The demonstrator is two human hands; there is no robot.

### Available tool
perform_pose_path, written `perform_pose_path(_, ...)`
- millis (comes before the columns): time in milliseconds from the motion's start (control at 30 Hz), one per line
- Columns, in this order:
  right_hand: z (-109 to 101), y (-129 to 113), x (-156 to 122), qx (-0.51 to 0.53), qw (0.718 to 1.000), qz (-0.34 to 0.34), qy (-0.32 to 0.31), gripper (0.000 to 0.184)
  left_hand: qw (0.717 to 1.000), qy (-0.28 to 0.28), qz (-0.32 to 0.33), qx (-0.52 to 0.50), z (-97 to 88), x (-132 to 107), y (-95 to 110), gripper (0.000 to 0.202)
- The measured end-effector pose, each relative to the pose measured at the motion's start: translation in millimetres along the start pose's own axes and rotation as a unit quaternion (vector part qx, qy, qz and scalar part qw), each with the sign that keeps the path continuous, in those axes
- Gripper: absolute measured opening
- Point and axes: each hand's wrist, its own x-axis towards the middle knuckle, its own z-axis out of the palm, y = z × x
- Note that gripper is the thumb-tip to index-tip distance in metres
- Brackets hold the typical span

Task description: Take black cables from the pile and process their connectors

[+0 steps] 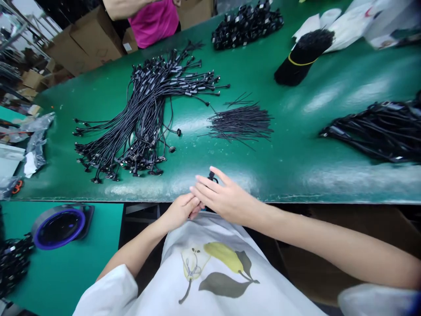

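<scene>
At the table's front edge, a short black cable (211, 175) shows its connector end and a small loop above the fingers of my right hand (225, 199). That hand is closed around the cable, thumb and fingers bent over it. My left hand (180, 211) meets it at the fingertips, its own fingers closed; what they pinch is hidden. Ahead of my hands lies a loose pile of thin black wire ties (241, 123). To the left of that pile, a large heap of black cables (144, 103) with connectors on their ends spreads over the table.
The green table (296, 166) also holds a tie bundle with a yellow band (299, 61), bundled black cables (378, 129) at right and a black heap (246, 26) at the back. A purple-rimmed round container (59, 228) stands lower left. A person in pink (156, 22) is across the table.
</scene>
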Motion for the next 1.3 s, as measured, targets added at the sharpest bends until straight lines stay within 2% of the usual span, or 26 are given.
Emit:
perform_pose_path(100, 13.2, -13.5, -17.6, -0.118, 0.989, -0.011, -0.087, 0.024, 0.986, -0.056, -0.012, 0.156, -1.5, -1.2, 0.3, 0.045)
perform_pose_path(233, 21.8, -12.1, -28.1, -0.138, 0.985, -0.007, -0.104, 0.02, 0.961, -0.091, -0.011, 0.26, -1.0, -2.2, 6.2, 0.038)
perform_pose_path(333, 27.2, -2.4, -30.3, -0.1, 0.989, -0.013, -0.105, 0.024, 0.934, -0.052, 0.034, 0.351, 1.0, 4.0, 9.3, 0.028)
perform_pose_path(433, 33.5, 3.5, -28.3, -0.05, 0.987, 0.019, -0.151, 0.026, 0.906, 0.01, 0.075, 0.417, 4.5, 13.2, 4.5, 0.025)
perform_pose_path(500, 33.0, 9.9, -25.9, -0.007, 0.982, 0.034, -0.184, 0.025, 0.904, 0.023, 0.072, 0.42, 4.7, 17.6, -2.8, 0.025)
perform_pose_path(567, 26.1, 26.2, -26.3, 0.049, 0.982, 0.053, -0.173, 0.027, 0.921, 0.029, 0.049, 0.386, 1.6, 19.7, -11.1, 0.026)
perform_pose_path(600, 20.8, 39.5, -28.5, 0.073, 0.984, 0.08, -0.142, 0.027, 0.934, 0.038, 0.034, 0.354, -1.0, 20.2, -15.0, 0.028)
perform_pose_path(667, 8.8, 75.4, -37.7, 0.071, 0.977, 0.199, -0.033, 0.026, 0.961, 0.07, 0.01, 0.267, -6.8, 20.8, -21.3, 0.033)
perform_pose_path(733, -0.4, 115.7, -51.0, -0.001, 0.932, 0.355, 0.073, 0.026, 0.98, 0.102, 0.004, 0.168, -10.7, 22.0, -25.0, 0.037)
perform_pose_path(767, -2.7, 134.0, -57.7, -0.044, 0.904, 0.414, 0.099, 0.025, 0.986, 0.112, 0.008, 0.125, -11.4, 22.8, -25.9, 0.038)
perform_pose_path(800, -3.3, 149.2, -63.5, -0.08, 0.883, 0.451, 0.106, 0.025, 0.989, 0.116, 0.013, 0.091, -11.1, 23.8, -26.3, 0.039)
perform_pose_path(833, -2.4, 160.8, -68.1, -0.104, 0.874, 0.464, 0.097, 0.024, 0.991, 0.115, 0.018, 0.065, -10.1, 24.8, -26.4, 0.039)
perform_pose_path(900, 2.0, 172.7, -72.7, -0.134, 0.878, 0.455, 0.069, 0.023, 0.993, 0.11, 0.02, 0.033, -6.9, 26.5, -25.9, 0.038)
perform_pose_path(1000, 7.0, 170.9, -73.1, -0.162, 0.873, 0.455, 0.067, 0.023, 0.993, 0.115, 0.029, 0.006, -3.7, 27.7, -23.8, 0.037)
perform_pose_path(1133, 2.4, 155.4, -75.1, -0.137, 0.841, 0.507, 0.129, 0.021, 0.988, 0.131, 0.038, -0.078, -1.9, 27.8, -17.6, 0.041)
perform_pose_path(1233, -0.8, 130.8, -70.8, -0.061, 0.843, 0.493, 0.206, 0.017, 0.982, 0.122, 0.038, -0.137, 5.0, 29.4, -9.6, 0.042)
perform_pose_path(1300, 2.8, 103.7, -60.4, 0.012, 0.848, 0.471, 0.242, 0.016, 0.98, 0.099, 0.041, -0.168, 13.2, 32.7, -3.1, 0.046)
